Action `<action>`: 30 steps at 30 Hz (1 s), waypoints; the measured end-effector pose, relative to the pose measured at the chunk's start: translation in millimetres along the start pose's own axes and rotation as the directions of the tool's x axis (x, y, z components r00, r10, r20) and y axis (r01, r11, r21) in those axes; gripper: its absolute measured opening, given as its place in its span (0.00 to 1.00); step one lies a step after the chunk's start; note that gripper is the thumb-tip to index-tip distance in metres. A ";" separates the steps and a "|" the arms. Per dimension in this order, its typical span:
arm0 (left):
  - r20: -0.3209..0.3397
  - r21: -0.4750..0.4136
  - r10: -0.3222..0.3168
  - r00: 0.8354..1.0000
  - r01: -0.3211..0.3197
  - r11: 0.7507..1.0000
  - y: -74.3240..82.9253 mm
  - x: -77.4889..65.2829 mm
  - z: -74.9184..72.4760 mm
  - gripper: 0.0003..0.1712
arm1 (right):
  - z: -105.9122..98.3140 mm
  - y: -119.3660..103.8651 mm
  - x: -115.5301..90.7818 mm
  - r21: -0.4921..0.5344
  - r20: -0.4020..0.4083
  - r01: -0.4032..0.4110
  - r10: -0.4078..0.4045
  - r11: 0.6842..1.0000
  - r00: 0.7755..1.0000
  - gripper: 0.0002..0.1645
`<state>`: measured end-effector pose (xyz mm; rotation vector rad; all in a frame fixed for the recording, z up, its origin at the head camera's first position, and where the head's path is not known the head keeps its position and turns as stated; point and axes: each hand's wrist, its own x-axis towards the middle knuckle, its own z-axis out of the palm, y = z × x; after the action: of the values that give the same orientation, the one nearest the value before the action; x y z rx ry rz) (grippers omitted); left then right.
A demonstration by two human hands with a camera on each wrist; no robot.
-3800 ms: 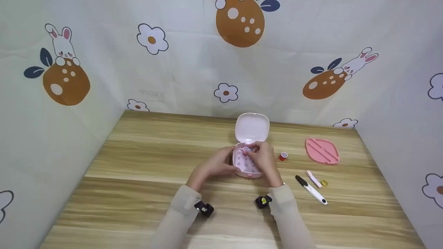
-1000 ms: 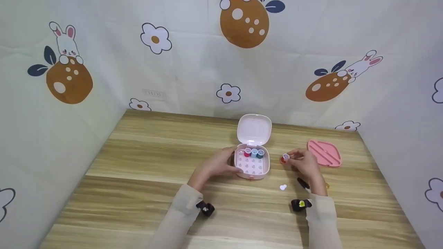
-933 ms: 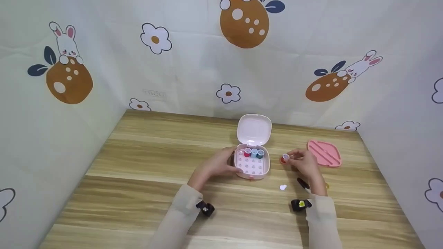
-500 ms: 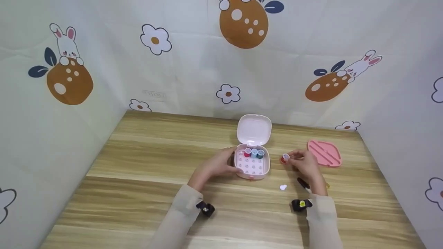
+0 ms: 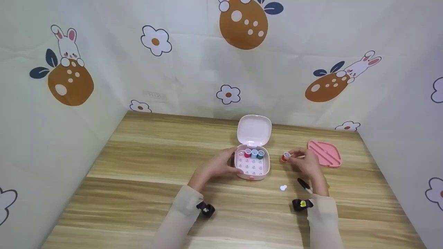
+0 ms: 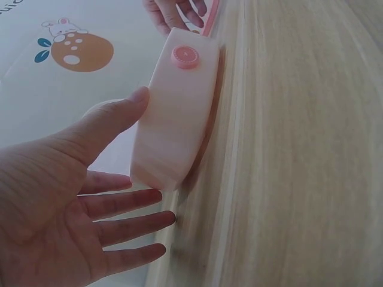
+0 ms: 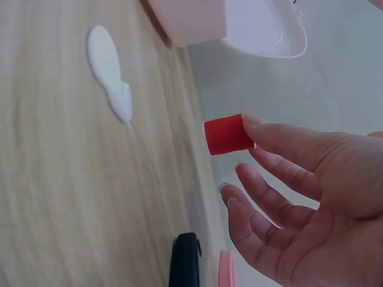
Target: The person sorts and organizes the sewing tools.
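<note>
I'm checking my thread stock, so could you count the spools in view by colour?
Red: 2, the boxed red spool and the held red spool in the right hand
Light blue: 1, the light blue spool
Dark blue-green: 1, the dark blue-green spool
Total: 4 spools

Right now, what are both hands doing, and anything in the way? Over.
Left hand touching open pink box. Right hand pinching red spool. Three other spools inside box. Nothing visible between red spool and box.
</note>
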<state>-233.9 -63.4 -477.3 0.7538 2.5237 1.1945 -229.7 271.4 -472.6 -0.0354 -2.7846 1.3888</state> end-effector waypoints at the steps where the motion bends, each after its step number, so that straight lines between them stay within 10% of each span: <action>1: 0.000 0.003 0.004 1.000 -0.004 1.000 -0.2 0.2 0.0 0.48 | -0.4 -1.3 -0.2 0.002 -0.002 0.000 0.000 1.000 1.000 0.17; 30: 0.008 -0.007 0.007 1.000 -0.007 1.000 1.1 0.9 -0.2 0.50 | 25.9 -43.2 5.5 0.002 -0.004 0.067 -0.067 0.998 0.998 0.16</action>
<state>-234.4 -62.4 -476.4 0.7651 2.5112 1.1993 -236.5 224.9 -453.6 0.0550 -2.7538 1.3742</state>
